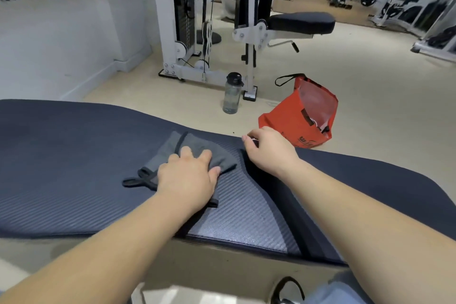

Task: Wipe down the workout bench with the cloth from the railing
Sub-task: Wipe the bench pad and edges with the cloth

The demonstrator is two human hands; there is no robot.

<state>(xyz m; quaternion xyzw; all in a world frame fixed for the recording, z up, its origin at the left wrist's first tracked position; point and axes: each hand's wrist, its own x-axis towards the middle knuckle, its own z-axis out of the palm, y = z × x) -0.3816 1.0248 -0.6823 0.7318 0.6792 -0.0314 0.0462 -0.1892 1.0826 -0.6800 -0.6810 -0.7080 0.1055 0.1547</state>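
A dark navy padded workout bench (74, 155) stretches across the view from left to right. A grey cloth (197, 150) with black edging lies flat on its middle. My left hand (188, 177) presses down on the cloth, fingers spread over it. My right hand (269, 148) rests at the bench's far edge, just right of the cloth, with its fingers curled over the edge. The gap between the two bench pads runs under my right wrist.
Beyond the bench on the floor stand a clear water bottle (232, 94) with a black cap and an open red bag (303, 116). A white cable machine (192, 32) with a black seat (301, 22) stands behind them. A low white wall is at the left.
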